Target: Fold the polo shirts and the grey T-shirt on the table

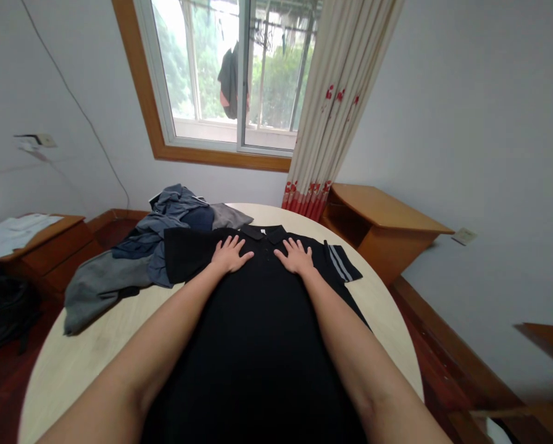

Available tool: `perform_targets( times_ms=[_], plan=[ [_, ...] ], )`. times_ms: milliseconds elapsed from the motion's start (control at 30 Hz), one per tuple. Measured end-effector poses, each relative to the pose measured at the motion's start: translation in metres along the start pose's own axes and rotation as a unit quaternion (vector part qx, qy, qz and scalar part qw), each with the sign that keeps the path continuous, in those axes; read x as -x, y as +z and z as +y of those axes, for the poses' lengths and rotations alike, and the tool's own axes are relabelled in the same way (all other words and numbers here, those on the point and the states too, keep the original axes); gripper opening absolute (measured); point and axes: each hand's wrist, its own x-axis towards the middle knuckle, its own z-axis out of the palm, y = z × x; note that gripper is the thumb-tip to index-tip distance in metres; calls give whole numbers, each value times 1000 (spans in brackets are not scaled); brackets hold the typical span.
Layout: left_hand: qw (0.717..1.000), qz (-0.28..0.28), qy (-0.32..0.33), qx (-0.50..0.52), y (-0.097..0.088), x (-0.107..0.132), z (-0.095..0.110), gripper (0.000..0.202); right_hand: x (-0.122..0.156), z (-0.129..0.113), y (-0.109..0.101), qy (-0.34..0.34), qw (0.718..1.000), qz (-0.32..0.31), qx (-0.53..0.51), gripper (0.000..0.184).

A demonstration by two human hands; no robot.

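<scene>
A black polo shirt [262, 308] lies spread out on the round table, its collar at the far end. Flat on its upper chest, left of the button placket, rests my left hand [230, 253] with fingers spread. My right hand [295, 255] presses on the other side of the placket, fingers also apart. Neither hand grips any cloth. The shirt's right sleeve [342, 262] has grey stripes near its hem; the left sleeve reaches toward a clothes pile. The lower part of the shirt is dark and hard to tell from what is nearest to me.
A heap of blue and grey clothes [153, 240] covers the far left of the pale round table [392, 345]. A wooden desk [387, 209] stands beyond it on the right, near the curtain [336, 105]. At left are a wooden cabinet [49, 246] and a black bag [3, 308].
</scene>
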Motion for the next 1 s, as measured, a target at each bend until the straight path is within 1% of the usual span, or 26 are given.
perform_targets(
  times_ms=[67, 133, 167, 233, 333, 400, 467, 633, 733, 800, 900, 1000],
  plan=[
    [1000, 7, -12, -2, -2, -10, -11, 82, -12, 14, -4, 15, 1000, 3, 2, 80],
    [1000, 10, -23, -5, -4, -18, -12, 79, -22, 19, -8, 31, 999, 4, 8, 80],
    [999, 14, -29, -12, -5, -22, -9, 77, -27, 17, -9, 41, 999, 2, 11, 79],
    [999, 30, -24, -39, -6, -29, 4, 68, -35, 4, -8, 44, 999, -6, 14, 72],
    [998, 35, 16, -58, -6, -39, 24, 59, -45, -20, -3, 8, 1000, -12, 9, 67],
    [999, 20, 23, -43, -4, -44, 27, 61, -49, -25, 0, -8, 1000, -10, 6, 70],
    [999, 9, 11, -29, -3, -49, 20, 66, -53, -18, 1, 2, 1000, -7, 9, 74],
    [1000, 0, 0, -28, -4, -54, -9, 72, -60, 24, -2, 31, 999, 9, 31, 77],
    [1000, 1, -1, -30, -6, -56, -13, 73, -63, 33, -4, 31, 999, 15, 38, 77],
    [999, -7, -11, -38, -9, -57, -10, 70, -62, 30, -6, 35, 999, 4, 37, 77],
    [997, -21, -36, -63, -16, -55, 3, 64, -54, 17, -11, 56, 998, -10, 35, 74],
    [996, -15, -48, -68, -17, -42, 19, 64, -38, 9, -17, 54, 998, 16, 31, 69]
  ],
)
